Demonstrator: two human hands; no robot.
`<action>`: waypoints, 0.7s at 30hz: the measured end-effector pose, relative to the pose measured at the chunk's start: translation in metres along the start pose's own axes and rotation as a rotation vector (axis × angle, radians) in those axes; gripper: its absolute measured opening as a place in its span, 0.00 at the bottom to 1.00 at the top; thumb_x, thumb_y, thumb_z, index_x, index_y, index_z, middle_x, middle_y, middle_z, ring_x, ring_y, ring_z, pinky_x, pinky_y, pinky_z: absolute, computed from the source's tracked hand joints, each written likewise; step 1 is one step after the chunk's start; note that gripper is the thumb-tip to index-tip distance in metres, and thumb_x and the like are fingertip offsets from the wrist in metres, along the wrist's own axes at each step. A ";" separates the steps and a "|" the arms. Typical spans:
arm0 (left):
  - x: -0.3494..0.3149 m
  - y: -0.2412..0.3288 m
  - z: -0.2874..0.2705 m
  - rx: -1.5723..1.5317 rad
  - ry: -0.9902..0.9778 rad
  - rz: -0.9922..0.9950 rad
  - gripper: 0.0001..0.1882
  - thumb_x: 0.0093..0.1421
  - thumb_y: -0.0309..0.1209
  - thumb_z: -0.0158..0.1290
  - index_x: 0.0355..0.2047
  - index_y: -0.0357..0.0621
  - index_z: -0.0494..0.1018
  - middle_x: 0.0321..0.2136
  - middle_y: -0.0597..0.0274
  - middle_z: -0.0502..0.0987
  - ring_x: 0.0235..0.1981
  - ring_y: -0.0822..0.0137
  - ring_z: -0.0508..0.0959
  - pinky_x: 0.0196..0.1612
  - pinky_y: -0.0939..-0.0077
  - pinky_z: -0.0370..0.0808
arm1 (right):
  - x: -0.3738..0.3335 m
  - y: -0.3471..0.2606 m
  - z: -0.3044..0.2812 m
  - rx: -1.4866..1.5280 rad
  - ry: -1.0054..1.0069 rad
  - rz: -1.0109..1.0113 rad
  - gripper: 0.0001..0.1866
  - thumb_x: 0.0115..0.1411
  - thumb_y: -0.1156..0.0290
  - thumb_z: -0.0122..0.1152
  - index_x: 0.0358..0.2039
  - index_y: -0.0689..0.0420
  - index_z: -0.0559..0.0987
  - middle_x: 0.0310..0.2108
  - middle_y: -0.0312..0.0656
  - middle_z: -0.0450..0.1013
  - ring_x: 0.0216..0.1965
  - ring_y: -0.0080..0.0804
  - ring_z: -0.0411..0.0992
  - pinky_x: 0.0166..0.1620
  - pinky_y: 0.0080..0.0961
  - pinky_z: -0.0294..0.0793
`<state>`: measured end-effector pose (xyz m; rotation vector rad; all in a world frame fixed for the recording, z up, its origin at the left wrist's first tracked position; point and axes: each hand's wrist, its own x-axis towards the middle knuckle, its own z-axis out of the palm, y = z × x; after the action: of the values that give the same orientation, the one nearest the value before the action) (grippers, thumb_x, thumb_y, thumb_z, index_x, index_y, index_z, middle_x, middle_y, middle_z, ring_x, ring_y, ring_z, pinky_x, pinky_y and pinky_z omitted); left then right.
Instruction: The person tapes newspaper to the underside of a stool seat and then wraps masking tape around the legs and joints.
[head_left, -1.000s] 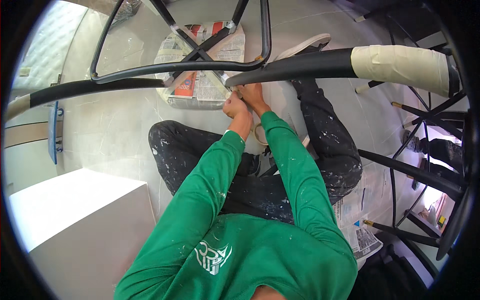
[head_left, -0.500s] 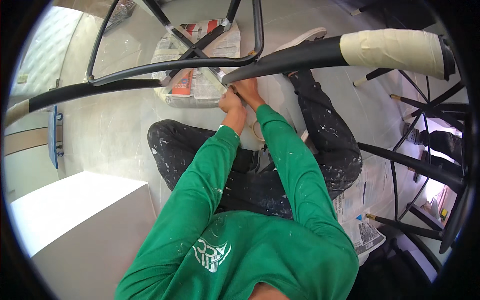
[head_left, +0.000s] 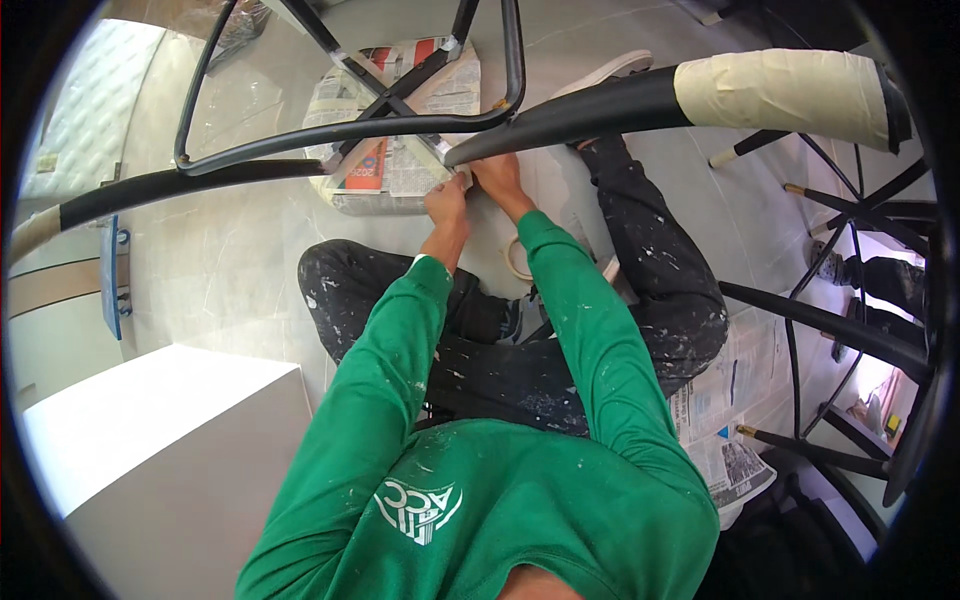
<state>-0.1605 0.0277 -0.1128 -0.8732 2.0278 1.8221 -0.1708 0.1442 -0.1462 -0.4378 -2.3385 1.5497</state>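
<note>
Head view:
- Facing an upturned chair frame of black metal tubing (head_left: pixel 440 125).
- Showing a smooth white box (head_left: pixel 190 430), near left.
- Sitting before a rounded, newspaper-wrapped seat (head_left: pixel 375 205) beneath the frame.
- Holding the right hand (head_left: pixel 502 182) by a black leg (head_left: pixel 590 108); cannot tell its half-hidden fingers' state.
- With the left hand (head_left: pixel 447 204), just beside, pinching a pale strip of masking tape (head_left: pixel 466 177).

A green long-sleeved sweatshirt (head_left: pixel 540 470), flecked with pale spots, bears a white rounded emblem (head_left: pixel 418 512) on its chest; the black trousers (head_left: pixel 660 255) are splattered with white marks.
</note>
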 end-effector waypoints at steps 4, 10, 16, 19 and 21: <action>-0.008 0.012 -0.016 0.119 -0.111 0.034 0.15 0.58 0.36 0.67 0.29 0.36 0.78 0.25 0.64 0.76 0.26 0.70 0.71 0.30 0.69 0.68 | -0.023 -0.013 -0.007 0.122 0.115 -0.039 0.21 0.52 0.73 0.70 0.48 0.58 0.80 0.44 0.50 0.78 0.45 0.51 0.76 0.51 0.41 0.76; -0.008 0.016 -0.045 0.263 -0.431 0.294 0.15 0.65 0.42 0.63 0.30 0.46 0.74 0.22 0.70 0.73 0.21 0.77 0.70 0.24 0.79 0.66 | -0.051 -0.034 -0.027 0.478 0.052 0.218 0.12 0.57 0.74 0.70 0.42 0.61 0.82 0.34 0.40 0.82 0.33 0.25 0.78 0.39 0.25 0.77; -0.015 0.028 -0.047 0.388 -0.581 0.219 0.14 0.66 0.41 0.61 0.36 0.43 0.74 0.27 0.65 0.80 0.25 0.75 0.78 0.27 0.81 0.74 | -0.038 -0.017 -0.044 0.381 -0.206 0.128 0.12 0.56 0.75 0.72 0.40 0.63 0.82 0.34 0.39 0.82 0.32 0.22 0.77 0.39 0.24 0.78; -0.010 0.031 -0.046 0.438 -0.606 0.256 0.13 0.66 0.38 0.62 0.37 0.42 0.75 0.28 0.65 0.81 0.24 0.76 0.77 0.26 0.81 0.73 | -0.023 -0.015 -0.046 0.208 -0.291 0.086 0.14 0.55 0.73 0.72 0.42 0.63 0.82 0.34 0.41 0.81 0.34 0.24 0.78 0.41 0.25 0.78; -0.003 0.034 -0.044 0.431 -0.582 0.291 0.12 0.66 0.37 0.62 0.37 0.42 0.76 0.28 0.64 0.81 0.24 0.76 0.77 0.26 0.81 0.73 | -0.015 -0.016 -0.050 0.171 -0.277 0.094 0.18 0.55 0.69 0.70 0.44 0.64 0.82 0.35 0.46 0.81 0.35 0.28 0.79 0.42 0.28 0.77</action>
<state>-0.1705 -0.0137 -0.0760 0.0745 2.0817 1.4347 -0.1385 0.1734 -0.1136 -0.3129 -2.3841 1.9476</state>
